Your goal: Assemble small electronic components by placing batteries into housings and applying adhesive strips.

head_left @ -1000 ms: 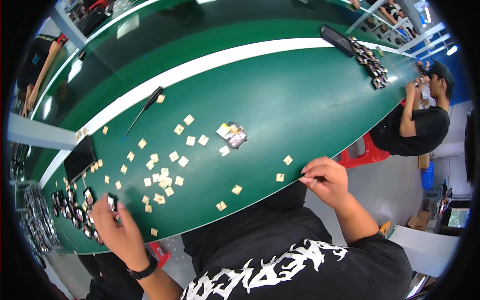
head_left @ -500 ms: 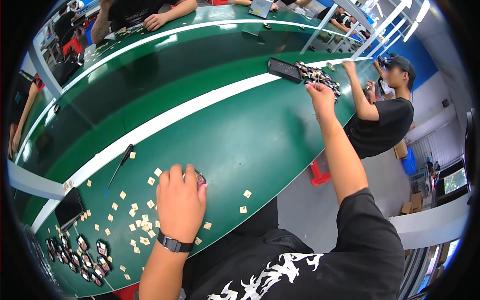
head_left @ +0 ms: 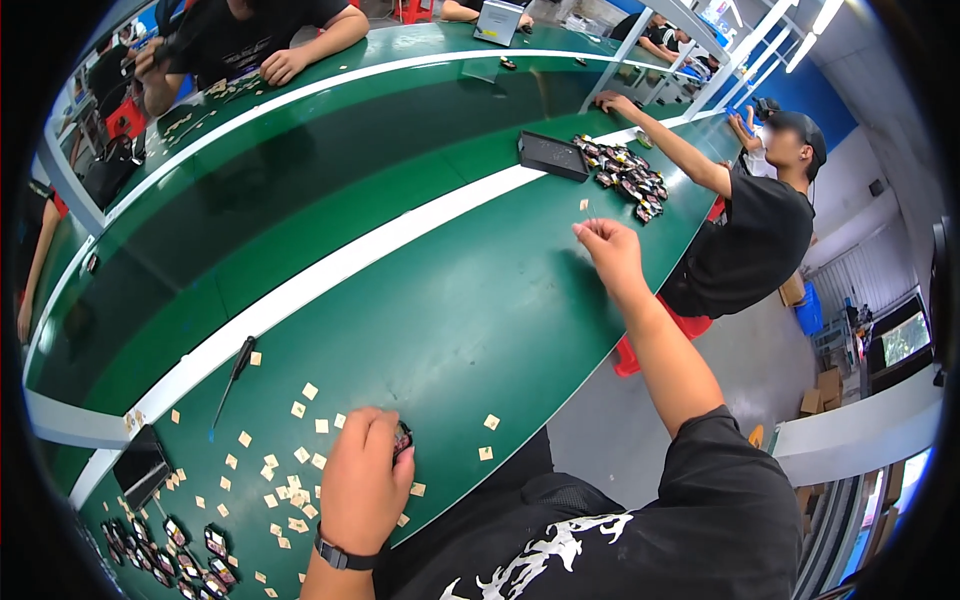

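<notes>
My left hand rests on the green table with its fingers curled round a small dark module. Only the module's edge shows past the fingertips. Over the table further right, my right hand is pinched on a thin wire-like thing that is too fine to name. A small tan square appears at its upper end. Loose tan squares lie scattered around and left of my left hand. More dark modules are grouped at the lower left.
A black tray stands beside a heap of modules at the far right. A black-handled screwdriver and a dark flat device lie on the left. A co-worker in black sits at right. White rail runs behind.
My right hand has come back from near the module heap, and the tan square now shows above it. My left hand keeps its hold. The co-worker's arm has stretched across the table.
</notes>
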Action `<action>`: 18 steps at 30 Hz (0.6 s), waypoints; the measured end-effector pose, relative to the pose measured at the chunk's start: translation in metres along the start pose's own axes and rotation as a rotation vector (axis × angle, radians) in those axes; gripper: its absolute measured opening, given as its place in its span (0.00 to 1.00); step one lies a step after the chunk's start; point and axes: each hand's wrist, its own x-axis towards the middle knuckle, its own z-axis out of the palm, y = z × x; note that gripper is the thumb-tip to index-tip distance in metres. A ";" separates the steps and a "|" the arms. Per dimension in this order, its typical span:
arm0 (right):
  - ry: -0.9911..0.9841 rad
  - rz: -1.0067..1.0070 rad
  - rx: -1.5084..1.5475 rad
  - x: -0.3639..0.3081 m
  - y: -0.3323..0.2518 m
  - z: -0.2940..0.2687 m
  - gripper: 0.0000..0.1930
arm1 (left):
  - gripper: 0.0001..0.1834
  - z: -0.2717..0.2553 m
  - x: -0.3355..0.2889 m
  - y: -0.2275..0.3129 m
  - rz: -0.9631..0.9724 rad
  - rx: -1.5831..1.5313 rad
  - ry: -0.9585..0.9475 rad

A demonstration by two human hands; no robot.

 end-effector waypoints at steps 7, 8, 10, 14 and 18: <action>0.072 -0.141 -0.053 0.130 -0.005 0.001 0.10 | 0.18 -0.004 -0.028 0.002 -0.396 -0.619 -0.195; 0.063 -0.160 0.006 0.142 -0.005 0.009 0.11 | 0.18 -0.004 -0.038 0.000 -0.407 -0.620 -0.179; 0.078 -0.196 0.034 0.157 -0.007 0.013 0.14 | 0.19 -0.002 -0.056 -0.005 -0.471 -1.020 -0.110; 0.178 -0.255 0.166 0.128 -0.019 0.010 0.13 | 0.21 -0.017 -0.079 0.002 -0.717 -1.101 0.027; -0.007 -0.099 0.163 0.029 -0.051 -0.003 0.12 | 0.19 -0.029 -0.107 -0.003 -0.724 -1.123 0.086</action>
